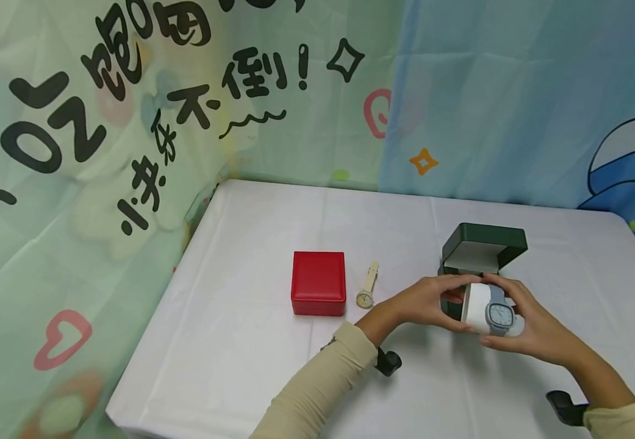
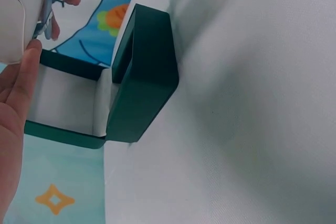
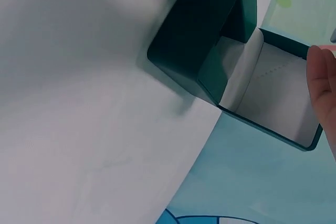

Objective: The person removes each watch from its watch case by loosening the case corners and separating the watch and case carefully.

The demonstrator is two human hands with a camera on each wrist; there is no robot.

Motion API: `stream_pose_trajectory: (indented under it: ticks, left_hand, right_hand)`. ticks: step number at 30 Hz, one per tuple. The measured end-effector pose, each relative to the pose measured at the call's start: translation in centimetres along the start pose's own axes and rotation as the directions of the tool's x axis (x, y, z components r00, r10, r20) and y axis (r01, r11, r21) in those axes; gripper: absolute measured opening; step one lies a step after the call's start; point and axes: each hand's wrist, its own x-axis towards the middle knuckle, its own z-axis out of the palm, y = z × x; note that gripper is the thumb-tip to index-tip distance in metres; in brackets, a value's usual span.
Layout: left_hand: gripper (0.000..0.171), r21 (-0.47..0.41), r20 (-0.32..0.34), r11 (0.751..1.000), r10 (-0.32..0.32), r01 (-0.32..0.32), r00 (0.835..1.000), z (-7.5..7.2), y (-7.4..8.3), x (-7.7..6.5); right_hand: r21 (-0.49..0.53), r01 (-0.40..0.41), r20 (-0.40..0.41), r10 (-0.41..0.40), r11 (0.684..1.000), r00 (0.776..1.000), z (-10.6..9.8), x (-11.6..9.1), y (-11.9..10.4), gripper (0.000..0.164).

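Both hands hold a white watch cushion (image 1: 476, 305) above the table. Strapped round it is a grey-blue wristwatch (image 1: 500, 314) with a squarish face. My left hand (image 1: 429, 303) grips the cushion's left end between thumb and fingers; my right hand (image 1: 539, 326) holds the right end. Just behind the hands stands a green watch box (image 1: 484, 235), its lid raised and its inside pale. The left wrist view shows the left fingers against the cushion (image 2: 18, 22) over the box (image 2: 149, 77). In the right wrist view only part of the right hand (image 3: 325, 90) shows.
Left of the hands, a closed red box (image 1: 318, 283) sits on the white-covered table (image 1: 229, 341). Between it and the left hand lies a cream-strapped watch (image 1: 368, 289). Printed cloth (image 1: 306, 152) hangs behind the table and along its left side.
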Motion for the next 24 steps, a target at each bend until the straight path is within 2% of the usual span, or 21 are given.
stream_pose_trajectory:
  ticks: [6, 13, 24]
  left_hand:
    - [0.081, 0.003, -0.001, 1.000, 0.005, -0.005, 1.000, 0.09, 0.10, 0.02]
    - [0.080, 0.015, -0.007, 1.000, 0.005, -0.005, 1.000, 0.00, 0.24, -0.03]
    - [0.080, 0.015, -0.007, 1.000, -0.001, 0.001, 1.000, -0.25, 0.30, -0.01]
  right_hand:
    - [0.002, -0.007, 0.003, 0.007, 1.000, 1.000, -0.30, -0.13, 0.33, 0.100]
    - [0.005, 0.010, -0.033, -0.010, 1.000, 0.999, 0.05, -0.16, 0.42, 0.098]
    - [0.068, 0.036, -0.045, -0.033, 0.997, 0.998, 0.29, -0.01, 0.15, 0.097]
